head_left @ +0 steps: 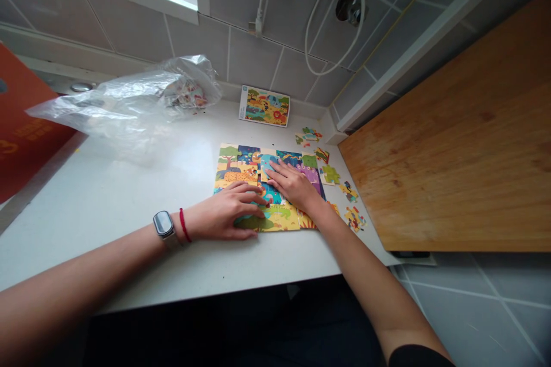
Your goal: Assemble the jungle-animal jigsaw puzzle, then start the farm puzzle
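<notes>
A colourful animal jigsaw puzzle [279, 218] lies on the white table, many of its pieces joined. My left hand [230, 209] rests flat on its lower left part, fingers spread over the leopard and green areas. The fingers of my right hand [297, 183] lie stretched over the upper middle, touching a light blue puzzle piece [267, 165] with an elephant on it. Dark blue pieces border that piece at the top, and a purple animal shows to its right. My palms and fingers hide part of the puzzle's middle.
Loose puzzle pieces [330, 175] lie along the table's right side, beside a wooden panel [456, 143]. A picture card [264, 106] leans at the back wall. A clear plastic bag [142, 97] with pieces inside lies back left, near an orange box [30, 126]. Cables [307, 34] hang above.
</notes>
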Action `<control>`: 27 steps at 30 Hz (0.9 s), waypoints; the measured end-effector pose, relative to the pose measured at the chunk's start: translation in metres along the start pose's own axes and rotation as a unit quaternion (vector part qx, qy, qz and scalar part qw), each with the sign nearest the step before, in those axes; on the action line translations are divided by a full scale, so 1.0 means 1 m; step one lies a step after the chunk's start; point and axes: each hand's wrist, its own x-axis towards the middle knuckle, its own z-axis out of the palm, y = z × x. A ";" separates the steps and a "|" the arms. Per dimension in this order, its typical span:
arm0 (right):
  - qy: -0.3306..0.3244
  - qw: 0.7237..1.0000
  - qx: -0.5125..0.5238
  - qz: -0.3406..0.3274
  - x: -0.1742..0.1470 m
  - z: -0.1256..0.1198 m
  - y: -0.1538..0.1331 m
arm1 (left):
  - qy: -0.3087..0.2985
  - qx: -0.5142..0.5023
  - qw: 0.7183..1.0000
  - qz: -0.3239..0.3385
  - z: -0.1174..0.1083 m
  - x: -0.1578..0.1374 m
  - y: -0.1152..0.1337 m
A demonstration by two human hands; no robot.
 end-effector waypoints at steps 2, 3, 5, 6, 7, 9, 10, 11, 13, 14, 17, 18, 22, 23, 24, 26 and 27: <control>0.007 1.000 0.006 0.002 -0.001 0.001 0.000 | 0.002 -0.006 1.000 -0.001 0.000 0.000 0.000; 0.009 1.000 0.008 0.004 -0.002 0.001 0.001 | 0.002 -0.007 1.000 -0.002 -0.001 0.000 0.000; 0.010 1.000 0.012 0.008 -0.002 0.000 0.000 | 0.000 -0.006 1.000 -0.002 -0.001 0.000 0.000; 0.009 1.000 0.012 0.009 -0.002 0.000 0.000 | -0.002 -0.004 1.000 -0.002 -0.001 0.000 0.000; 0.007 1.000 0.011 0.009 -0.002 -0.001 0.000 | -0.004 -0.003 1.000 -0.001 -0.001 0.000 0.000; 0.004 1.000 0.006 0.005 -0.001 -0.002 -0.002 | -0.006 0.001 1.000 0.000 0.000 0.000 0.000; 0.004 1.000 0.005 0.002 0.000 -0.002 -0.003 | -0.007 0.003 1.000 0.000 0.000 0.000 0.000; 0.005 1.000 0.005 -0.002 0.001 -0.002 -0.004 | -0.007 0.006 1.000 0.000 0.000 -0.001 -0.001; 0.009 1.000 0.008 -0.008 0.002 -0.001 -0.006 | -0.008 0.011 1.000 0.001 0.001 -0.001 -0.001; 0.011 1.000 0.010 -0.008 0.002 -0.001 -0.007 | -0.006 0.012 1.000 0.001 0.002 -0.001 -0.002; 0.013 1.000 0.018 -0.006 0.004 -0.001 -0.010 | -0.002 0.009 1.000 0.001 0.002 -0.001 -0.002; 0.012 1.000 0.021 -0.008 0.004 -0.001 -0.010 | -0.002 0.009 1.000 0.002 0.002 -0.001 -0.001; 0.014 0.999 0.029 -0.027 0.006 -0.003 -0.013 | -0.002 0.008 1.000 0.005 0.000 0.000 0.000; 0.012 0.999 0.033 -0.032 0.007 -0.002 -0.013 | 0.000 0.006 1.000 0.005 0.000 0.000 0.000; 0.009 0.999 0.038 -0.037 0.008 -0.002 -0.012 | 0.002 0.003 1.000 0.005 0.000 0.000 0.000; -0.002 0.998 0.051 -0.044 0.009 -0.001 -0.010 | 0.006 0.001 1.000 0.005 0.001 -0.001 0.000; -0.007 0.997 0.057 -0.048 0.009 0.000 -0.009 | 0.007 0.000 1.000 0.006 0.001 -0.001 0.000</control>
